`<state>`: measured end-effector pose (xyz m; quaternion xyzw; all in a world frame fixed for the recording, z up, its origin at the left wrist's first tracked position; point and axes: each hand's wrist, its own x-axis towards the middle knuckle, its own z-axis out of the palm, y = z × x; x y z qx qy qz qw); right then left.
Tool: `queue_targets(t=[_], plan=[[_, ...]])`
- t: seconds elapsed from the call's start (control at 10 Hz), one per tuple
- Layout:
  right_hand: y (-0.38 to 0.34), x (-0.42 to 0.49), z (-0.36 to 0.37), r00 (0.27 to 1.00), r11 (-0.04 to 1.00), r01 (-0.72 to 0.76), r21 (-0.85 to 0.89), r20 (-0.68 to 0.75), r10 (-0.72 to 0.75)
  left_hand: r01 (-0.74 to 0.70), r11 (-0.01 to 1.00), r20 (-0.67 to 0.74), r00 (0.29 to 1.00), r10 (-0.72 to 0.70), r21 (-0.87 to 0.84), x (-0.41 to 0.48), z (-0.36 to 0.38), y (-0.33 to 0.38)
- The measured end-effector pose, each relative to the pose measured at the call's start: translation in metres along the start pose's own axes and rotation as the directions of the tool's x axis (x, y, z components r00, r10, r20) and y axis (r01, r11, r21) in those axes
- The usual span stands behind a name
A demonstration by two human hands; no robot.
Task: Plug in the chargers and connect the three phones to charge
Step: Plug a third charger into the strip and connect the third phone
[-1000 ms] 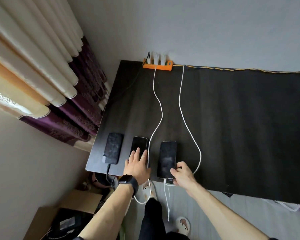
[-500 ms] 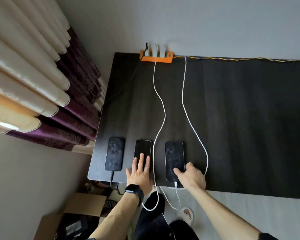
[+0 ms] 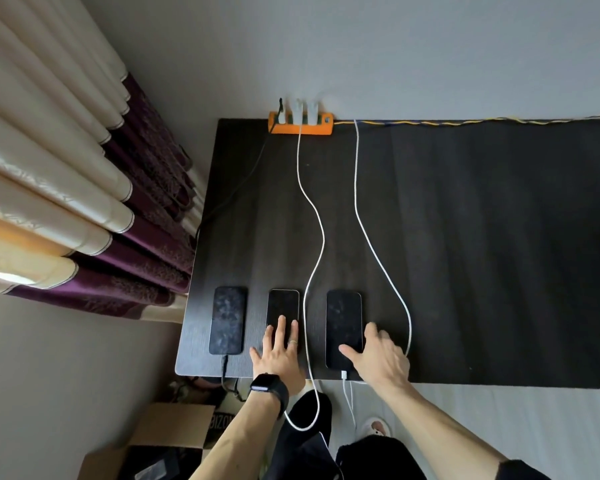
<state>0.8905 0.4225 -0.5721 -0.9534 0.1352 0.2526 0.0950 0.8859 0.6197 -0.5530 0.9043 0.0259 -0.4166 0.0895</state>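
Observation:
Three dark phones lie side by side near the front left of the black table [image 3: 465, 237]. The left phone [image 3: 227, 320] has a black cable [image 3: 225, 370] in its bottom end. My left hand [image 3: 278, 351] rests flat with straight fingers on the lower half of the middle phone [image 3: 284, 308]. My right hand [image 3: 378, 358] lies spread at the bottom right corner of the right phone [image 3: 343, 327], thumb on its screen. A white cable [image 3: 345, 375] is plugged into that phone. Two white cables [image 3: 321, 237] run back to the orange power strip [image 3: 300, 124] with chargers in it.
Cream and purple curtains [image 3: 84, 220] hang at the left of the table. An open cardboard box [image 3: 167, 441] sits on the floor below the table's front left corner. A yellow and blue cord [image 3: 465, 122] runs along the table's back edge.
The view shifted. My right hand has opened from gripping the right phone's bottom edge to lying spread beside it. That phone now lies straight, fully on the table. My left hand stays on the middle phone.

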Motion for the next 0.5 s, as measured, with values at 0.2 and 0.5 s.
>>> queue_targets(t=[0.2,0.5], plan=[[-0.007,-0.003,0.001,0.985,0.979,0.175,-0.102,0.011,-0.175,0.022,0.999,0.009,1.0,-0.022,0.03,0.0,-0.005,0.001],[0.024,0.009,-0.034,0.942,0.94,0.298,0.168,0.111,-0.318,0.109,0.994,-0.105,0.988,-0.109,-0.008,0.0,-0.013,0.023]])
